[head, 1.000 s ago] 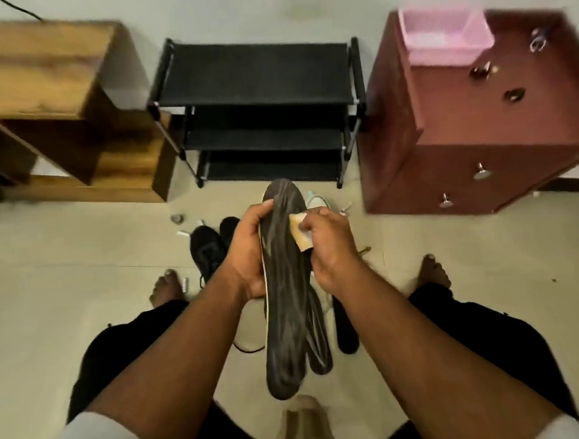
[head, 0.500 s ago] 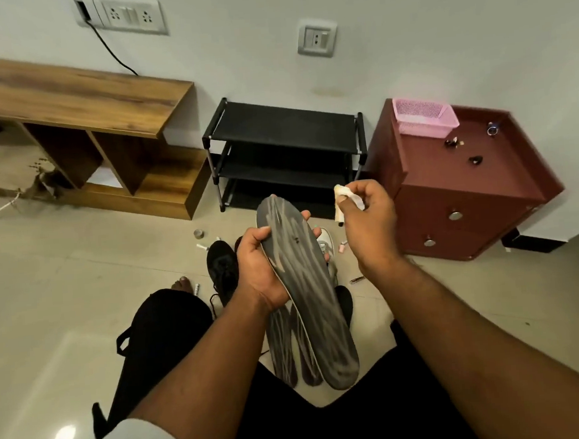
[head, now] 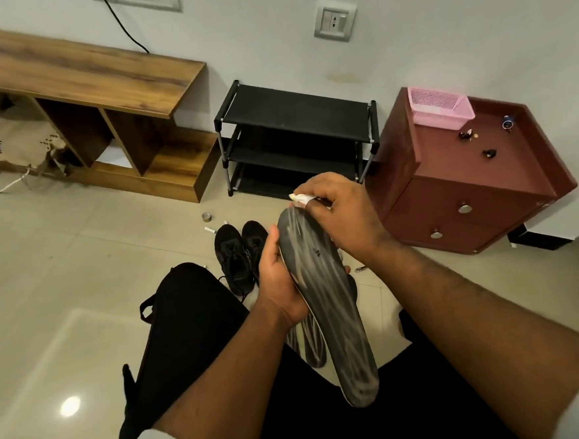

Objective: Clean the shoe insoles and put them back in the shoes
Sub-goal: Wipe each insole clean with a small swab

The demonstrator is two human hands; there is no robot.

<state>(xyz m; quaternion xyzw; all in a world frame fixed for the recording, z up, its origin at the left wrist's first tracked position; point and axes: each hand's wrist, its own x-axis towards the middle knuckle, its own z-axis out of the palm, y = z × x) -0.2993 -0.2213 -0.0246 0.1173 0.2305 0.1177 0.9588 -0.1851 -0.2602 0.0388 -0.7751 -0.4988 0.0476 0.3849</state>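
Here the left hand (head: 278, 281) has its grip curled round the side of a long dark insole (head: 324, 295). The thumb lies along the near edge and the fingers go behind it. The insole is held up in the air over the lap, tilted, with its toe end pointing up and away and its heel end low near the right arm.

The right hand (head: 342, 215) is at the toe end. Its grip is pinching a small white cloth (head: 302, 198) between thumb and fingers, and the cloth sits right at the tip of the insole.

More insoles (head: 310, 341) lie on the floor under the held one, partly hidden by it. A pair of black shoes (head: 240, 250) stands on the floor just past the left hand, side by side, with their openings up.

The floor (head: 45, 270) is pale shiny tile with a bright spot of light on it. A few tiny bits lie on it near the shoes.

Against the wall stands a black shoe rack (head: 296, 140). To its left is a low wooden shelf unit (head: 83, 79). To its right is a dark red cabinet (head: 467, 189) with a pink basket (head: 440, 111) and some small things on top.

There is open floor on the left side, well apart from the shoes.
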